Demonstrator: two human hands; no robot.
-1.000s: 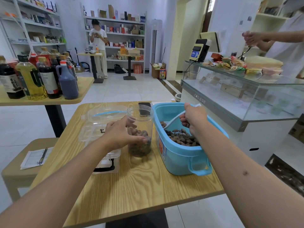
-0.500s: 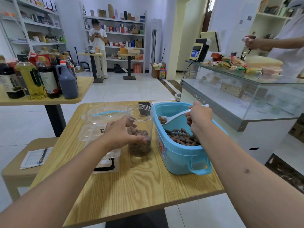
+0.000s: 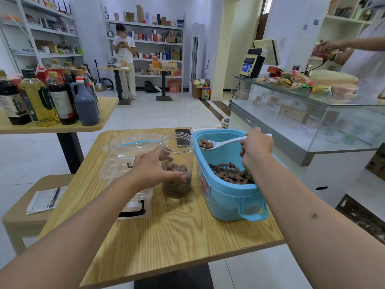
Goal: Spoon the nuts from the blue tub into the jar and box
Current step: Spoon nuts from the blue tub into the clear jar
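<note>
The left hand (image 3: pixel 152 170) curls round the side of the clear jar (image 3: pixel 177 163), which stands on the wooden bench (image 3: pixel 177 236) partly filled with nuts, just right of the clear plastic box (image 3: pixel 127 163) lying open beside it. The right hand (image 3: pixel 255 148) grips the handle of a white spoon (image 3: pixel 220 143), whose bowl holds a few nuts above the far left corner of the blue tub (image 3: pixel 227 197), close to the jar's rim. More nuts (image 3: pixel 231 174) lie in the tub's near end, and a dark phone (image 3: pixel 183 137) lies behind the jar.
</note>
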